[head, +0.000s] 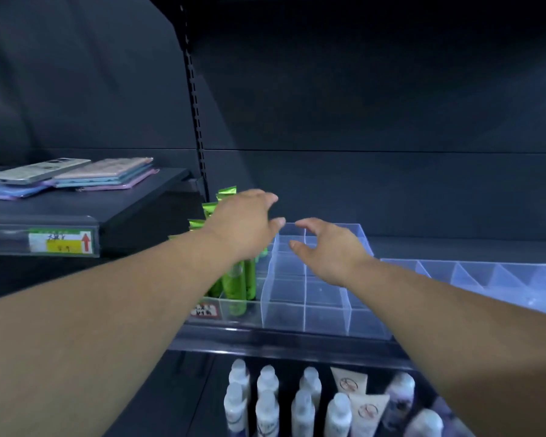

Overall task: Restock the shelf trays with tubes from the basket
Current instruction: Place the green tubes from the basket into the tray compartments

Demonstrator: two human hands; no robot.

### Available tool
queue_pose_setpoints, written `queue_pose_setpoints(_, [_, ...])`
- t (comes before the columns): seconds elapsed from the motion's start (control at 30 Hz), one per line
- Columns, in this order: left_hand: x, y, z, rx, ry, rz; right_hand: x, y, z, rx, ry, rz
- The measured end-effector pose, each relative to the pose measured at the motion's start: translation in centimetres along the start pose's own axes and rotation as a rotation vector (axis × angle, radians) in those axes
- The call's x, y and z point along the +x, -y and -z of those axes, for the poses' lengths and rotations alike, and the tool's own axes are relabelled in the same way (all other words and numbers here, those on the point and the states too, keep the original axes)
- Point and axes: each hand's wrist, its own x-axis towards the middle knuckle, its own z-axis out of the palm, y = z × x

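A clear divided tray (309,298) sits on the dark shelf, its right-hand cells bare. Several green tubes (234,285) stand upright in its left column. My left hand (246,225) hovers over those tubes, fingers spread and relaxed, holding nothing. Over the bare cells, my right hand (328,250) is also empty, with fingers loosely curved. A second clear tray (473,275) lies to the right. No basket is in view.
A higher shelf at left carries flat packets (73,176) and a price label (67,242). On the shelf below stand white bottles (268,402) and cream tubes (363,402). A slotted upright post (196,105) rises behind the tubes.
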Motion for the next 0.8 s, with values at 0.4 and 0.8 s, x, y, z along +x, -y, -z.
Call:
queue_pose_setpoints(0.4, [-15.0, -7.4, -6.1, -0.19, 0.062, -0.073, -15.4, -4.4, -1.6, -0.221, 0.053, 0.104])
queue_pose_setpoints(0.8, [-26.4, -5.9, -20.7, -0.233, 0.415, 0.091, -24.9, -15.4, -12.9, -0.234, 0.367, -0.079])
